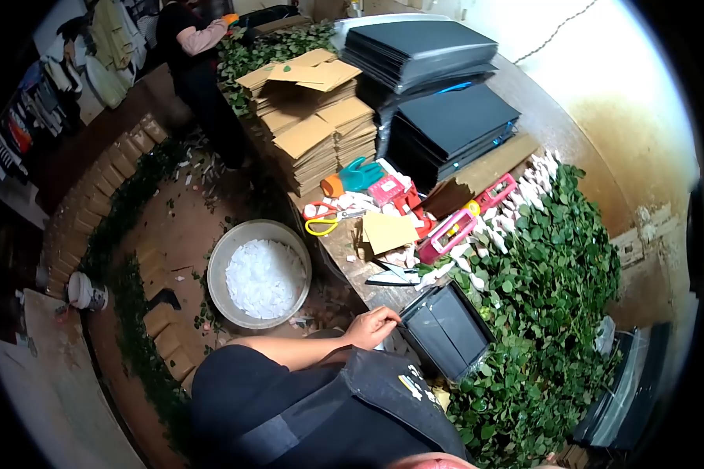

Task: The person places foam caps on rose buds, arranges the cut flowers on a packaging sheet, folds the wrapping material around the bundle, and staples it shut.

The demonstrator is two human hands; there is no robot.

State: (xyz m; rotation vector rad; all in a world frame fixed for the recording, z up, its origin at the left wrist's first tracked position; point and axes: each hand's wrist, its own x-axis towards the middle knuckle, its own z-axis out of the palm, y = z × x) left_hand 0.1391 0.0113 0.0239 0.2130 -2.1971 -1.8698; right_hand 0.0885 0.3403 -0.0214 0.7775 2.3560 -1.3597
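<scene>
My left hand [374, 327] reaches in from the lower left. Its fingers are curled together at the near left edge of a shallow black tray [446, 332], which sits tilted at the table edge. Inside the tray a dark panel shows, with a thin line across it. My right hand is out of view. Right beside the tray lies a large heap of green leafy stems [532, 313], with pale wrapped ends along its upper left side. Above the tray are pink-framed tools [450, 234] and a small cardboard piece [389, 232].
Stacks of cardboard [321, 141] and black sheets [454, 125] stand on the table. Scissors [322, 219] and a teal glove [361, 173] lie near its left edge. A round tub [260, 273] holds white pieces on the floor. Another person [203, 78] stands at the upper left.
</scene>
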